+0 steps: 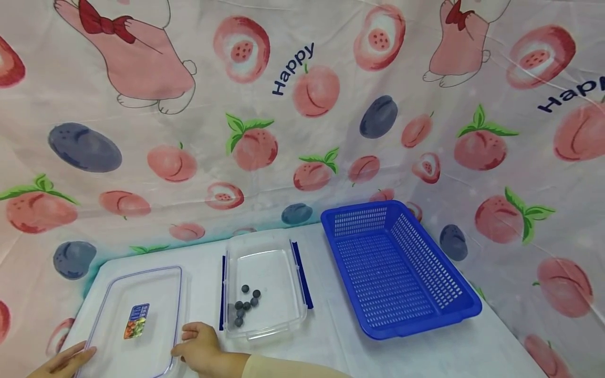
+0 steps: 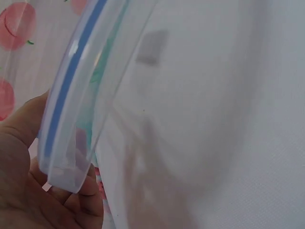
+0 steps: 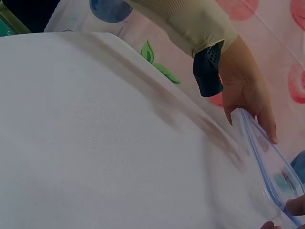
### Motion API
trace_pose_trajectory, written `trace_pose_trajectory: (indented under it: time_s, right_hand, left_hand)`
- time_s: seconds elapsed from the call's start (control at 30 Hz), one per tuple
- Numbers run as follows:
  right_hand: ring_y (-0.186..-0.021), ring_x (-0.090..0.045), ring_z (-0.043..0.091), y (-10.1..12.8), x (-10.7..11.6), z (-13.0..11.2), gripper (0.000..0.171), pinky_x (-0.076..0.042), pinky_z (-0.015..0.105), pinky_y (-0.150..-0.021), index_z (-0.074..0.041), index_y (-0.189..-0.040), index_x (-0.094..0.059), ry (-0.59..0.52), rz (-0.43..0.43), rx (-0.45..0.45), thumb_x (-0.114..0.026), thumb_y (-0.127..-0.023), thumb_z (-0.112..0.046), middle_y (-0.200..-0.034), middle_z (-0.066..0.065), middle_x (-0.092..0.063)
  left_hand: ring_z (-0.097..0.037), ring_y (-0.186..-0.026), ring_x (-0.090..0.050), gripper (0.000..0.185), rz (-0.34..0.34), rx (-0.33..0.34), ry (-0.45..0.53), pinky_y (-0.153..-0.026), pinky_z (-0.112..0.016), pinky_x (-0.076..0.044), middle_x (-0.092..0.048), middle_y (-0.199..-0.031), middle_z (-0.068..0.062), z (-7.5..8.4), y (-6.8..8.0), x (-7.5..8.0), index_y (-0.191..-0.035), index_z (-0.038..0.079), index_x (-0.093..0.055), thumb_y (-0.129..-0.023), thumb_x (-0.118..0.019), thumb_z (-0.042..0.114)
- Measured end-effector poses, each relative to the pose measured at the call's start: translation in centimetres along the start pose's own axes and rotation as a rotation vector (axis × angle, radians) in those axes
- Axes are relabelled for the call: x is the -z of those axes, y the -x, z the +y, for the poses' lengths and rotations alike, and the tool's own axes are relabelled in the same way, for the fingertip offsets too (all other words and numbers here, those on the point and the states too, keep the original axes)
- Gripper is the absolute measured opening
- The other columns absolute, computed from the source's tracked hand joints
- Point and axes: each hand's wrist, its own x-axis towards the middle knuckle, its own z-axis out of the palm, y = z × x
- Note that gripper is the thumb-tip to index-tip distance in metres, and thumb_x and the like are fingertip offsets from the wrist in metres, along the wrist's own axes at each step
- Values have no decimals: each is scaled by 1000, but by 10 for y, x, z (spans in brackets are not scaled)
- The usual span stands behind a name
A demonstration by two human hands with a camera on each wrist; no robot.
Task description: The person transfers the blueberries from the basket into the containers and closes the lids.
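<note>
Both hands grip a clear plastic lid (image 1: pixel 108 315) with a blue seal line and a colourful label (image 1: pixel 136 321). My left hand (image 1: pixel 66 361) pinches its left edge, thumb on one face and fingers on the other, as the left wrist view shows on the lid's rim (image 2: pixel 71 95). At the opposite edge, my right hand (image 1: pixel 200 346) pinches it between thumb and fingers. The lid hangs over the white table and casts a shadow there. Right beside it, a clear plastic box (image 1: pixel 271 268) with dark blue side clips holds several blueberries (image 1: pixel 247 305) toward its left side.
A blue perforated basket (image 1: pixel 425 328) stands on the right of the white-covered table (image 1: pixel 331 346), with nothing visible inside. Behind rises a fruit-printed cloth (image 1: pixel 331 136), close to the table's back edge.
</note>
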Motion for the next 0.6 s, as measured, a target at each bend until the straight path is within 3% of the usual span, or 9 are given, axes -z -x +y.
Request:
trace_pose_trajectory:
  time_s: [0.13, 0.23, 0.4, 0.47, 0.53, 0.6]
  right_hand:
    - [-68, -53, 10, 3, 3, -5, 39, -54, 26, -59, -5, -94, -65, 61, -16, 6, -74, -65, 19, -81, -1, -55]
    - [-68, -53, 8, 6, 7, -8, 39, -51, 23, -60, -7, -95, -65, 150, -53, 18, -79, -65, 14, -81, -3, -56]
    - [-69, -56, 6, 9, 13, -9, 38, -49, 21, -63, -9, -96, -65, 203, -96, 33, -81, -67, 9, -80, -5, -57]
    - [-69, -57, 5, 10, 15, -10, 38, -49, 21, -63, -10, -96, -65, 205, -102, 37, -81, -67, 9, -80, -6, -57]
    - [-69, -57, 5, 11, 17, -10, 39, -49, 21, -63, -10, -96, -65, 202, -105, 43, -82, -67, 9, -80, -6, -57]
    - [-69, -57, 5, 12, 18, -11, 40, -50, 20, -63, -11, -97, -65, 205, -112, 51, -82, -67, 8, -80, -7, -57]
  left_hand:
    - [-11, -148, -23, 44, 26, -149, -54, -116, -13, -16, -35, -156, 10, -4, -4, 4, -141, 35, -50, -100, -45, 50]
    - [-15, -149, -20, 39, -10, -200, -97, -118, -16, -13, -32, -158, 5, -3, -5, 8, -138, 40, -52, -102, -42, 51]
    - [-3, -147, -19, 45, -84, -84, -125, -113, -8, -12, -32, -156, 18, 6, 0, 11, -137, 35, -54, -101, -37, 54]
    - [4, -139, -30, 43, -65, -40, -44, -110, -6, -20, -37, -154, 18, 7, 3, 10, -136, 20, -59, -103, -44, 43]
    - [11, -127, -41, 44, -46, 38, 91, -103, -2, -28, -42, -151, 18, 8, 7, 7, -140, 11, -54, -99, -56, 27]
    - [13, -113, -50, 49, 9, 72, 234, -94, 0, -34, -48, -148, 14, 7, 11, 2, -140, -2, -50, -96, -60, 18]
